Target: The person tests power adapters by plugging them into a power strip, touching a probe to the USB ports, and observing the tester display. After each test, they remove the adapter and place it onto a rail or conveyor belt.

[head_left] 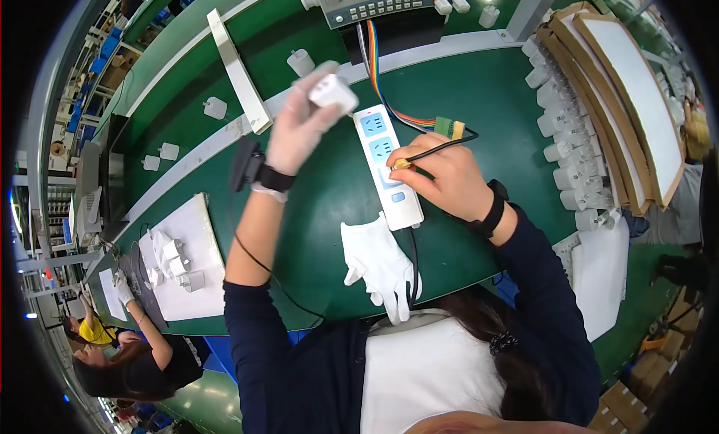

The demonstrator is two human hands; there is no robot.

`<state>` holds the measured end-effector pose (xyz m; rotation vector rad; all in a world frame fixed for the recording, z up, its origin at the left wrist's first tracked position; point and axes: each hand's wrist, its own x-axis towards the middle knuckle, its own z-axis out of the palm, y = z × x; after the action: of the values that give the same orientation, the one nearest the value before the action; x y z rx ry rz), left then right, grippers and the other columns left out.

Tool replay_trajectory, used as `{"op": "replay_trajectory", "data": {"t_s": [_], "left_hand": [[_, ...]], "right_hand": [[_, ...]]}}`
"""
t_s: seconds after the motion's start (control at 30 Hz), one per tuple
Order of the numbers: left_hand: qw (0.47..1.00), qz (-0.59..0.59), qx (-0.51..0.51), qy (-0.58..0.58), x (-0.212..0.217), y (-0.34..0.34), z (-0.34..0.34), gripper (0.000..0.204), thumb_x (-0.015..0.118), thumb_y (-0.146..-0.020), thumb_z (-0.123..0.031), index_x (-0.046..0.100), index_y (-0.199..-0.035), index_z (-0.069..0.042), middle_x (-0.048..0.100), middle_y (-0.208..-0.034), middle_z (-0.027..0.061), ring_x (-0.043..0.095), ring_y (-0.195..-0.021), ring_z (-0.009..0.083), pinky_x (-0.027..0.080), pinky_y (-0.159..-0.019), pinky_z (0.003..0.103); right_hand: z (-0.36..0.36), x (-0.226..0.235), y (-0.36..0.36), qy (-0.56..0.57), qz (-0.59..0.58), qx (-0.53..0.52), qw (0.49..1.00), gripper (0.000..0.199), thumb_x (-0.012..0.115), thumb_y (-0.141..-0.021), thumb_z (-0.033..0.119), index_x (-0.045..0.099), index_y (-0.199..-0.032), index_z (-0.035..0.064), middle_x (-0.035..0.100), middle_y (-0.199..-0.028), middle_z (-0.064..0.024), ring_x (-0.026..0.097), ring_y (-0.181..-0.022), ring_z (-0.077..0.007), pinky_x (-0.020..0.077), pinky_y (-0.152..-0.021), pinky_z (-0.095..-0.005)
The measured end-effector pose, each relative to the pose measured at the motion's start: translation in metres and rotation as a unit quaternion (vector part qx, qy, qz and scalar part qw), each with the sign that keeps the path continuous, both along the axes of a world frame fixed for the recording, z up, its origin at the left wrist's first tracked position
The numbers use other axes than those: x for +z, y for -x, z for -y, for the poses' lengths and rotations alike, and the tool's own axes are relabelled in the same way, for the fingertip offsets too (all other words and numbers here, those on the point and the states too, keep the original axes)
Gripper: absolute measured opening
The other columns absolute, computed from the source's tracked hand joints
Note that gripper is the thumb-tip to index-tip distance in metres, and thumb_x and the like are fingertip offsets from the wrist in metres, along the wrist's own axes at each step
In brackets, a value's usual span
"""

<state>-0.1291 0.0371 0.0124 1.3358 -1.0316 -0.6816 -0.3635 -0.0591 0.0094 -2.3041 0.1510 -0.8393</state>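
Note:
My left hand (292, 138), in a thin whitish glove and slightly blurred, grips a white power adapter (334, 95) between thumb and fingers, raised left of the power strip's far end. A white power strip (405, 211) with blue sockets lies lengthwise on the green bench. Over its near socket, my bare right hand (448, 175) pinches a small gold-coloured connector (402, 164) on a black cable (442, 146). Whether the connector touches the strip cannot be told. A white glove (372, 256) lies flat beside the strip's near end. Dark bands circle both wrists.
Beyond the strip stands a bench instrument (386, 3), with rainbow ribbon wires (374, 63) running to a green terminal block (443, 127). Many white adapters (573, 157) line the right, beside stacked cardboard dividers (633, 97). A white board (183, 247) holds more adapters. A co-worker sits at left.

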Motion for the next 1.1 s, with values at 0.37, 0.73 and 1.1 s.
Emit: {"op": "replay_trajectory", "data": {"t_s": [0.37, 0.73, 1.1], "left_hand": [[0.933, 0.359, -0.013, -0.028, -0.014, 0.039, 0.008, 0.061, 0.067, -0.081, -0.004, 0.049, -0.138, -0.017, 0.065, -0.112, 0.0108, 0.064, -0.093, 0.0262, 0.052, -0.082, 0.033], [0.901, 0.43, 0.055, 0.013, -0.035, 0.039, 0.01, 0.065, 0.069, -0.076, -0.004, 0.049, -0.136, -0.018, 0.065, -0.101, 0.0111, 0.063, -0.089, 0.032, 0.053, -0.078, 0.04], [0.904, 0.423, 0.032, 0.051, -0.041, 0.034, 0.011, 0.07, 0.07, -0.077, -0.008, 0.043, -0.141, -0.019, 0.064, -0.103, 0.0103, 0.061, -0.097, 0.0317, 0.05, -0.084, 0.042]], "right_hand": [[0.007, 0.003, 0.007, -0.25, 0.02, 0.036, 0.967, 0.013, 0.073, -0.079, 0.007, 0.068, -0.091, 0.0035, 0.058, -0.079, -0.0002, 0.054, -0.067, -0.0082, 0.0415, -0.058, -0.0243], [-0.014, 0.018, -0.011, -0.239, -0.071, -0.072, 0.966, 0.027, 0.075, -0.081, 0.01, 0.051, -0.069, 0.0053, 0.052, -0.064, 0.003, 0.049, -0.065, -0.002, 0.0332, -0.051, -0.02], [-0.025, 0.011, -0.032, 0.173, 0.018, -0.25, 0.952, 0.024, 0.073, -0.072, 0.014, 0.05, -0.067, 0.0092, 0.047, -0.063, -0.0028, 0.044, -0.064, -0.0243, 0.0322, -0.06, -0.0362]]}}
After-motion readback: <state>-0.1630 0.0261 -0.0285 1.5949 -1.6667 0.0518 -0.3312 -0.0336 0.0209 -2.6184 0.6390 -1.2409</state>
